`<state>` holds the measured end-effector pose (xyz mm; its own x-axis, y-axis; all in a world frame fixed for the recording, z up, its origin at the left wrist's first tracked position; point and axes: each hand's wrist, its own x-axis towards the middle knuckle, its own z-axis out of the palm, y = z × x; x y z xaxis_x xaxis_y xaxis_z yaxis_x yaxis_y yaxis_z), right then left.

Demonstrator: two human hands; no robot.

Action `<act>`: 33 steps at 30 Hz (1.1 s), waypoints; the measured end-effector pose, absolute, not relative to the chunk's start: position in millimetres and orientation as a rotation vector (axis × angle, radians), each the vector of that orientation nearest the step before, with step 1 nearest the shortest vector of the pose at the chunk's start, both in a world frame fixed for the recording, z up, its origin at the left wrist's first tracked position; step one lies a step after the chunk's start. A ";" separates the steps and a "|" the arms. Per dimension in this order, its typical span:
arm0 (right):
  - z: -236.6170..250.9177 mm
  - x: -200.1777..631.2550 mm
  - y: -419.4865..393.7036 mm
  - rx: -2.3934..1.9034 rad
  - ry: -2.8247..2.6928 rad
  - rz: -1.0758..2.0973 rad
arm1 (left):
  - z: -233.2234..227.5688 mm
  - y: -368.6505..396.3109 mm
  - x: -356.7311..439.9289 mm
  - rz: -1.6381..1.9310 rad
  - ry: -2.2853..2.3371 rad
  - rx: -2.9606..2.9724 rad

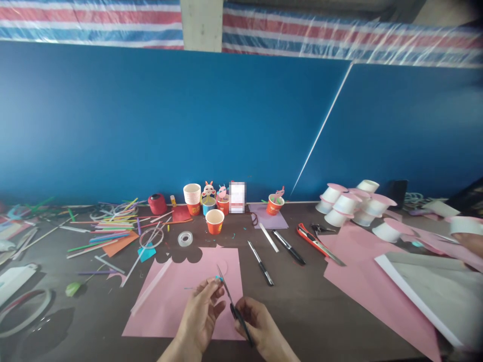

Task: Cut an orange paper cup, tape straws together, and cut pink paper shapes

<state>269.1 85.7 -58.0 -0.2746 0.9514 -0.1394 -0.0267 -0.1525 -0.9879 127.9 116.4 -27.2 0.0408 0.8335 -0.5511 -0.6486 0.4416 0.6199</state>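
Observation:
My left hand (199, 314) pinches a tiny teal piece (218, 277) between its fingertips, low in the middle of the head view. My right hand (258, 324) grips black-handled scissors (231, 301), whose blades point up toward the teal piece. Both hands hover over a pink paper sheet (177, 296) lying on the dark table (302, 306). A white strip (151, 286) rests on the sheet's left side.
Behind stand paper cups (215, 221), a tape roll (184, 239), two black pens (261, 264), a red utility knife (315, 242) and many coloured straws (109, 229). White cups with pink lids (349, 203) and large pink sheets (362, 271) fill the right. A blue wall backs the table.

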 end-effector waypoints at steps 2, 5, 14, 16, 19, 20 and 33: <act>-60.3 268.8 86.2 -1.142 -1.296 1.546 | -28.1 116.9 128.4 1.155 1.017 0.224; -63.1 268.6 86.7 -1.148 -1.294 1.539 | -29.2 117.1 129.1 1.158 1.035 0.221; -66.4 267.4 84.9 -1.156 -1.238 1.579 | -29.5 116.1 130.2 1.160 1.032 0.220; -67.8 267.3 84.3 -1.168 -1.240 1.579 | -30.0 116.3 130.0 1.164 1.031 0.207; -68.3 267.2 84.0 -1.184 -1.238 1.587 | -30.5 116.3 129.9 1.166 1.028 0.203; -68.3 267.1 84.0 -1.186 -1.239 1.586 | -30.6 116.3 130.0 1.165 1.029 0.204; -64.9 273.6 84.1 -1.291 -1.290 1.562 | -26.3 116.8 127.3 1.111 1.044 0.241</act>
<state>273.6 84.1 -64.9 -0.2366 0.9400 -0.2458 0.0640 -0.2374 -0.9693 127.3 116.8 -26.3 0.0507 0.8224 -0.5667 -0.6167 0.4721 0.6299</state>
